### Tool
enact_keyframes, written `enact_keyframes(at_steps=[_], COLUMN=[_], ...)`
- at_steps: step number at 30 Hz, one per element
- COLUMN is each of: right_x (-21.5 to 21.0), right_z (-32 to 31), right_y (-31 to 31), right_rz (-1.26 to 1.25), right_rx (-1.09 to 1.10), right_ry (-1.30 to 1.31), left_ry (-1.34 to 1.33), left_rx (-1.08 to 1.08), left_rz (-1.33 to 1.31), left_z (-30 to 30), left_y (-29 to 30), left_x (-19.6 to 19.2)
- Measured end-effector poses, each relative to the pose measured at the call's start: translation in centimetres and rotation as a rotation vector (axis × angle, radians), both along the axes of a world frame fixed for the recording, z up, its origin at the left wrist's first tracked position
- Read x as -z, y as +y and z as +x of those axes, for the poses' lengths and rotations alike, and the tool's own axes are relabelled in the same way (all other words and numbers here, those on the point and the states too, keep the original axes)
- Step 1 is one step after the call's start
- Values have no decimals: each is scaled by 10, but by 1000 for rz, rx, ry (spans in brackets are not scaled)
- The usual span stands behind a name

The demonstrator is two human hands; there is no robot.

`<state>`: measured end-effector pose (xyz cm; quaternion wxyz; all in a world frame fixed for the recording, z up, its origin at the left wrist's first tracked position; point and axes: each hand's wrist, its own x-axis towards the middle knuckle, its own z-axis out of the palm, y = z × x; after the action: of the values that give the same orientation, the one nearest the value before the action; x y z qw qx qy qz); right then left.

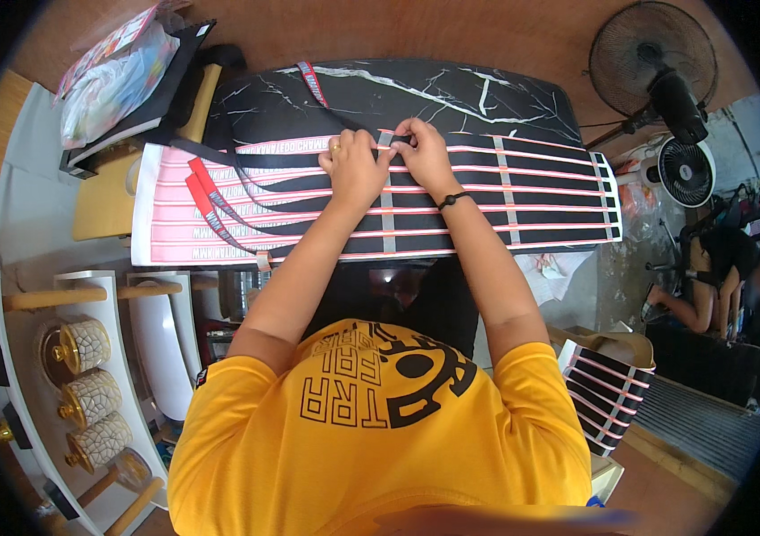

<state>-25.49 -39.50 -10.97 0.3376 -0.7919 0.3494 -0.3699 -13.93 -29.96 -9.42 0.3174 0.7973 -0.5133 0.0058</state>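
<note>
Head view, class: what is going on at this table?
A person in a yellow shirt leans over a black marbled table. The left hand and right hand meet on a grey strip crossing rows of black and pink straps. Loose red straps lie at the left.

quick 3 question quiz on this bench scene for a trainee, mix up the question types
1. True or false: both hands meet at the far edge of the striped sheet.
2. Which wrist wears the dark band? A) left B) right
3. Fill in: the red strap ends lie on the ____ part of the sheet, to the person's left.

Key: 1 true; 2 B; 3 pink

The left hand and right hand pinch a dark strap there.
</note>
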Motion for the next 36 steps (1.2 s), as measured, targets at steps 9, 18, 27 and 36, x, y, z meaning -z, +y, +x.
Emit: enact_keyframes(at_steps=[9,18,27,36], right_x=[5,2,12,14], right_z=[1,-1,21,33], right_y=[-6,-3,-1,-10], right_rz=[-121,-18,-175,-96], right_rx=[-32,-10,167,293], right_ry=[-3,-33,69,127], left_ry=[-51,44,125,200], left_rx=[-9,72,97,126], left_rz=[-40,-91,-20,-72], left_z=[3,11,20,18], left_y=[3,2,-3,2], left_x=[18,22,22,20])
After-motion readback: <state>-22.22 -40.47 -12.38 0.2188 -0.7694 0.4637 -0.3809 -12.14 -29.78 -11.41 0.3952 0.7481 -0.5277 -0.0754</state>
